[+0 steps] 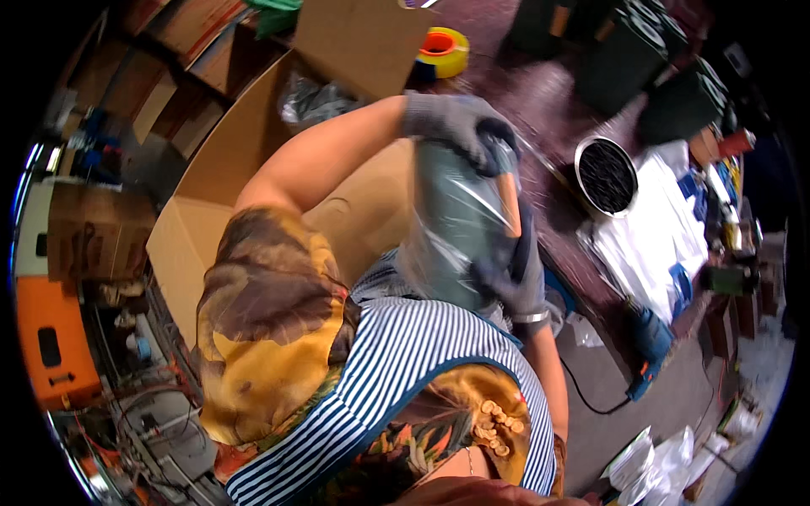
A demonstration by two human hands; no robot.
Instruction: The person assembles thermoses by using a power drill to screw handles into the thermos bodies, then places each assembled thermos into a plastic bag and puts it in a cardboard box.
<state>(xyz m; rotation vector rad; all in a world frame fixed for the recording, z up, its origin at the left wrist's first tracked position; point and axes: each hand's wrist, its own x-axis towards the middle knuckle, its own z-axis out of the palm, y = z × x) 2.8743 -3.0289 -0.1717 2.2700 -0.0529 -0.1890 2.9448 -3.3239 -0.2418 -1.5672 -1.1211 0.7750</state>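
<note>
A dark green container, wrapped in clear plastic film, is held tilted in front of my chest. My left hand, in a grey glove with dark fingertips, grips its upper end. Lower down, on the right side, my right hand in a similar glove clasps it. A tan strip shows on the container between the two hands. Close behind it on the left is an open cardboard box with crumpled clear plastic inside. Some of the fingers are blurred.
On the dark red table lie a yellow tape roll, a round tin of black pieces, white plastic bags and a blue power tool. Several dark green containers stand at the far right. An orange panel is at left.
</note>
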